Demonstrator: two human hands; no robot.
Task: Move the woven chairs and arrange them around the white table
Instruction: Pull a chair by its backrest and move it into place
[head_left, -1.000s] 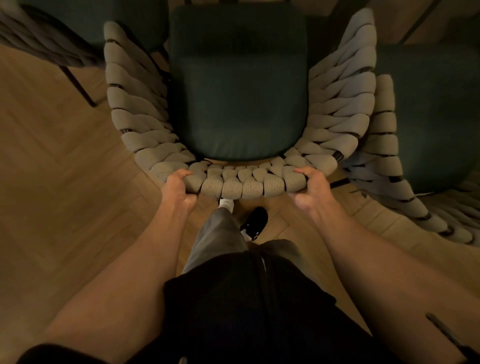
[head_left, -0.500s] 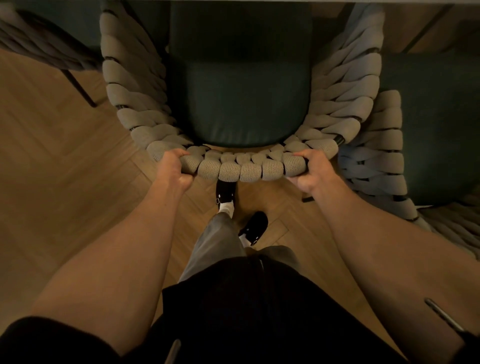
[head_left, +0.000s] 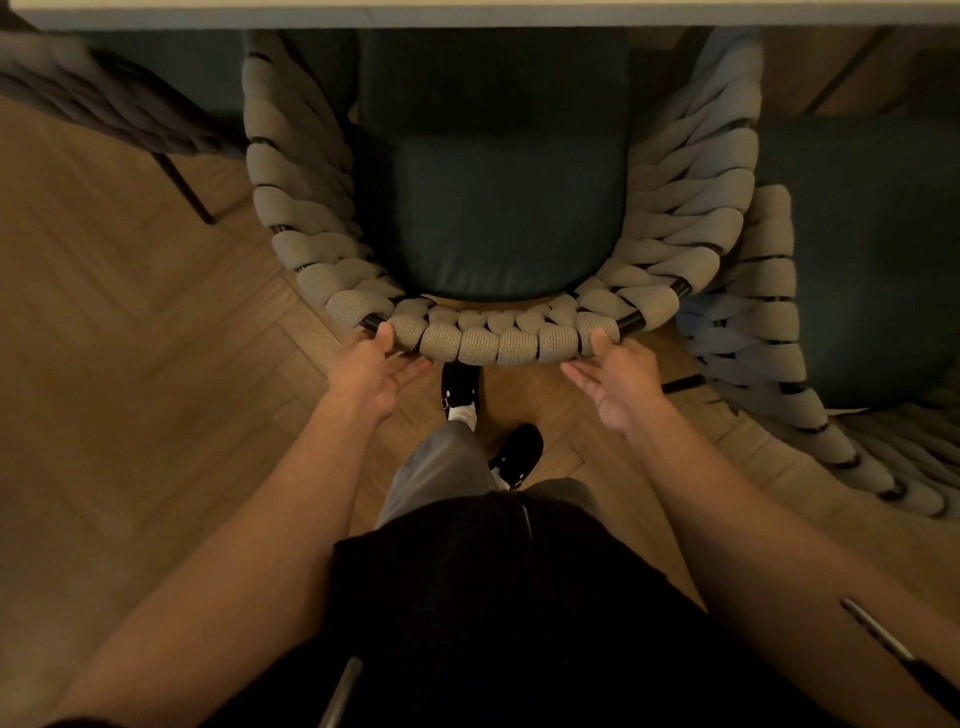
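Both my hands released at the back of a woven chair, tucked under the white desk.

My left hand (head_left: 375, 370) and right hand (head_left: 615, 382) are relaxed, fingers straight, thumbs touching the woven chair (head_left: 498, 340) backrest just ahead of them. Beyond, its green seat slides beneath the desk (head_left: 467, 13) edge. Another woven chair (head_left: 769, 322) sits just right of my right hand.

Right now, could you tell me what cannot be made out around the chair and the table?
Head view only:
- White table: only its near edge shows; the frame top cuts off the rest.
- Middle woven chair: its legs and seat front are hidden by cushion and table.
- Right chair: cut by the right edge.
- Left chair: dark and cropped at the edge.
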